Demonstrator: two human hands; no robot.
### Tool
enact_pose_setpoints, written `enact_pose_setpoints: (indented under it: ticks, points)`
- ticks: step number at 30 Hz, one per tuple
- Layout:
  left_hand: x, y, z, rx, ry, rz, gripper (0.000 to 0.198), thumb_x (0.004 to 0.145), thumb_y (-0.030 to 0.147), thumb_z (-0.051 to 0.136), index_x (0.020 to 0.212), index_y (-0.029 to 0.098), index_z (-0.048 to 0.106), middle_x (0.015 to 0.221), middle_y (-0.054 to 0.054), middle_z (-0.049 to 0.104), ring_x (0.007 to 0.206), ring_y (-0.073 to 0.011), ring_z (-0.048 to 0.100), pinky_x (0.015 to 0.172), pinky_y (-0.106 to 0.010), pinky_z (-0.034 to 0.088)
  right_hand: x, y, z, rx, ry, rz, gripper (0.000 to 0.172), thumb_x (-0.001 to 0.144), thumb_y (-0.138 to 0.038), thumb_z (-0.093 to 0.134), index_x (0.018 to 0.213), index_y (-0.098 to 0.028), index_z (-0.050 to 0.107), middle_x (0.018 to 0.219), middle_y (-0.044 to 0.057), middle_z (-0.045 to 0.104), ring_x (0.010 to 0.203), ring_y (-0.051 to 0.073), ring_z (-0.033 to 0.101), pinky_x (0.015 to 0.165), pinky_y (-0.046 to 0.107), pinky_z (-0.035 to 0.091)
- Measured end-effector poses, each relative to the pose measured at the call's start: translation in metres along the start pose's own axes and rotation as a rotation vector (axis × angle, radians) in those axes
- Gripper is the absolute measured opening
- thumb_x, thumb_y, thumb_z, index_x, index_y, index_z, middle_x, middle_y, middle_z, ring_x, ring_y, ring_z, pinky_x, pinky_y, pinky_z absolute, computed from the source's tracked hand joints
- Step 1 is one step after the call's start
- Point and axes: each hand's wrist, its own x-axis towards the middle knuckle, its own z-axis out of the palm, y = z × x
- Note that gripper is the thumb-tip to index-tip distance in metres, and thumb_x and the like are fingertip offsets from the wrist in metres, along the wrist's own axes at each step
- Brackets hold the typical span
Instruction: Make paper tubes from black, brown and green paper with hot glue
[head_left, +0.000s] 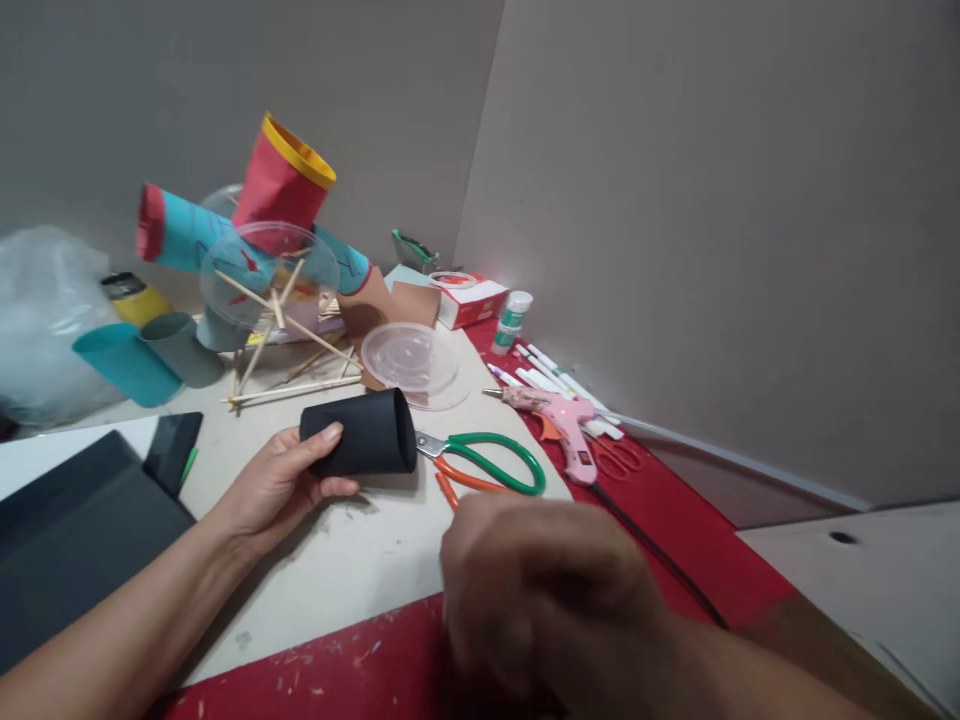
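Note:
My left hand (296, 465) is closed around a black paper tube (367, 432), thumb on top and fingers beneath. The tube lies on its side with its open end facing right. Just beyond that end, scissors with one green and one orange handle (499, 462) rest on the white board. My right hand (540, 585) is in the near foreground, right of the tube and apart from it. Motion blurs it; its fingers look curled, but I cannot make out whether anything is in them. A pink glue gun (559, 425) lies past the scissors.
A stick frame (274, 315) with clear plastic discs carries red and blue tubes (281, 190) at the back. Teal (127, 360) and grey (184, 350) tubes stand left of it. Black sheets (82, 540) lie at left. Markers (551, 370) and a plastic lid (411, 360) are at right.

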Motion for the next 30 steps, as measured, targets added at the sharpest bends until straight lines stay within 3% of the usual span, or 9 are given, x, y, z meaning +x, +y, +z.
enact_pose_setpoints:
  ticks: [3, 6, 12, 16, 23, 30]
  points:
    - [-0.004, 0.002, 0.000, 0.000, -0.048, 0.017, 0.021, 0.075, 0.021, 0.077, 0.092, 0.010, 0.074, 0.080, -0.009, 0.075, 0.059, -0.0134, 0.066, 0.053, -0.023, 0.061, 0.019, 0.010, 0.004, 0.274, 0.242, 0.097, 0.020, 0.085, -0.044, 0.069, 0.079, -0.025, 0.072, 0.059, -0.003, 0.061, 0.039, 0.007, 0.041, 0.035, 0.019, 0.032]
    - [-0.007, 0.003, -0.001, 0.016, -0.070, 0.028, 0.025, 0.077, 0.021, 0.075, 0.099, 0.010, 0.074, 0.092, -0.012, 0.075, 0.069, -0.0155, 0.068, 0.053, -0.021, 0.060, 0.033, 0.025, 0.004, 0.353, 0.417, 0.162, 0.028, 0.079, -0.046, 0.074, 0.070, -0.021, 0.069, 0.054, -0.005, 0.054, 0.041, 0.005, 0.038, 0.037, 0.017, 0.028]
    - [-0.010, 0.003, 0.002, 0.050, -0.090, 0.087, 0.030, 0.079, 0.026, 0.074, 0.104, 0.011, 0.073, 0.097, -0.013, 0.074, 0.069, -0.0132, 0.065, 0.053, -0.020, 0.059, 0.039, 0.039, 0.007, -0.053, 0.295, 0.105, 0.025, 0.084, -0.043, 0.067, 0.077, -0.019, 0.071, 0.070, 0.000, 0.063, 0.062, 0.012, 0.052, 0.057, 0.023, 0.042]
    - [-0.013, 0.001, 0.005, 0.102, -0.077, 0.126, 0.032, 0.078, 0.030, 0.075, 0.103, 0.010, 0.073, 0.099, -0.014, 0.073, 0.077, -0.0161, 0.067, 0.057, -0.022, 0.059, 0.037, 0.040, 0.012, -0.213, 0.288, 0.038, 0.023, 0.078, -0.041, 0.071, 0.080, -0.018, 0.072, 0.074, 0.002, 0.063, 0.060, 0.013, 0.051, 0.054, 0.025, 0.042]
    - [-0.017, -0.010, 0.006, 0.231, -0.103, 0.215, 0.032, 0.077, 0.037, 0.075, 0.095, 0.010, 0.076, 0.089, -0.012, 0.074, 0.075, -0.0162, 0.066, 0.064, -0.025, 0.058, 0.036, 0.041, 0.014, -0.209, 0.198, 0.139, 0.023, 0.080, -0.037, 0.067, 0.071, -0.017, 0.073, 0.067, 0.002, 0.064, 0.058, 0.015, 0.053, 0.052, 0.025, 0.041]
    - [-0.018, -0.011, 0.004, 0.214, -0.129, 0.203, 0.034, 0.074, 0.037, 0.078, 0.096, 0.011, 0.076, 0.091, -0.012, 0.074, 0.078, -0.0183, 0.067, 0.062, -0.027, 0.058, 0.038, 0.040, 0.012, -0.126, 0.174, 0.180, 0.023, 0.080, -0.039, 0.069, 0.082, -0.019, 0.079, 0.077, 0.003, 0.075, 0.075, 0.024, 0.067, 0.069, 0.032, 0.053]
